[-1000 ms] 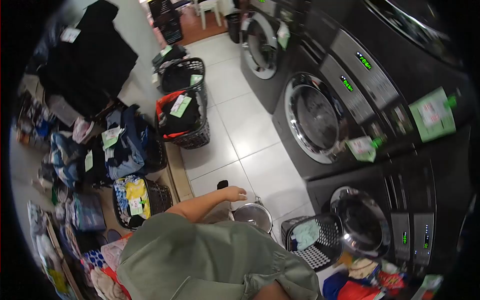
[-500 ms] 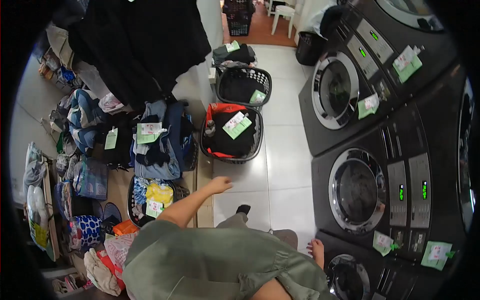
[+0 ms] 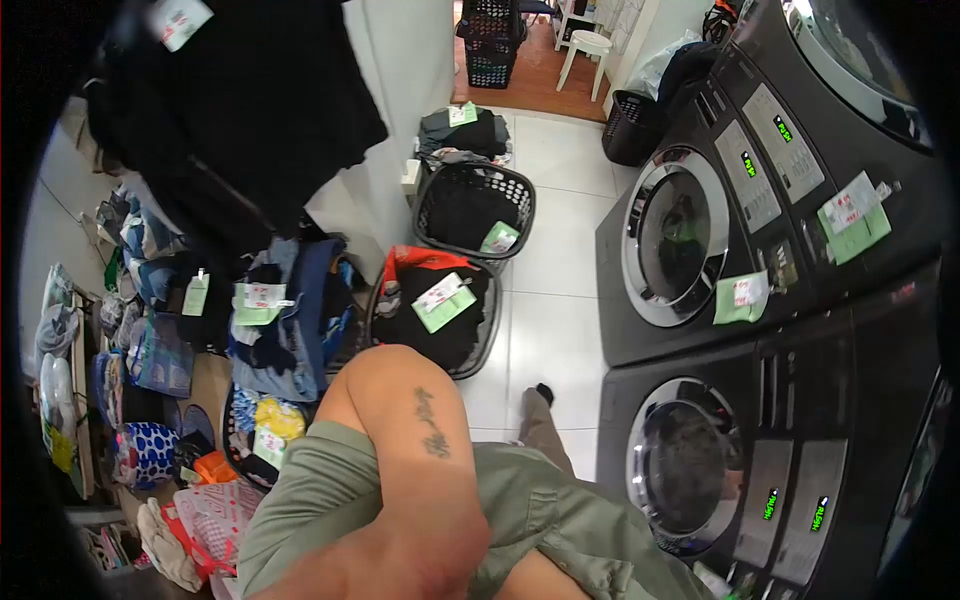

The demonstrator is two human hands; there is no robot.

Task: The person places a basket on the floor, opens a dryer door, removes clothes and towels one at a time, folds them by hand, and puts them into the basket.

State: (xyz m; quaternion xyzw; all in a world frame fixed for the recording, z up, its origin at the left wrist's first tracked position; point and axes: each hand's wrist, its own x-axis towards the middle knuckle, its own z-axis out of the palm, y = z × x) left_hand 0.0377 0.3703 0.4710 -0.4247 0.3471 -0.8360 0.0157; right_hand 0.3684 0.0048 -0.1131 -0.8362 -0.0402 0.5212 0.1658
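My left arm is bent up close to the camera, with dark marks on the forearm. My left hand point(image 3: 390, 555), large and blurred at the bottom edge, lies in front of my green shirt point(image 3: 310, 480); its fingers cannot be made out. My right hand is out of view. Beyond the left elbow stands a dark basket point(image 3: 487, 335) of black and red clothes with a green and white tag point(image 3: 442, 303). Behind it is another dark basket point(image 3: 527, 215) with black clothes and a tag. One foot point(image 3: 544, 394) in a dark sock is on the floor.
Stacked dark machines point(image 3: 730, 340) with round doors line the right side. Left are hanging black clothes point(image 3: 240, 120), denim point(image 3: 310, 310) and bags point(image 3: 160, 355). A dark bin point(image 3: 630, 128) and a white stool point(image 3: 588, 45) stand farther back.
The left arm has swung from reaching out over the floor to folded up near the camera. The right hand has left the view. The baskets and machines have shifted within the view.
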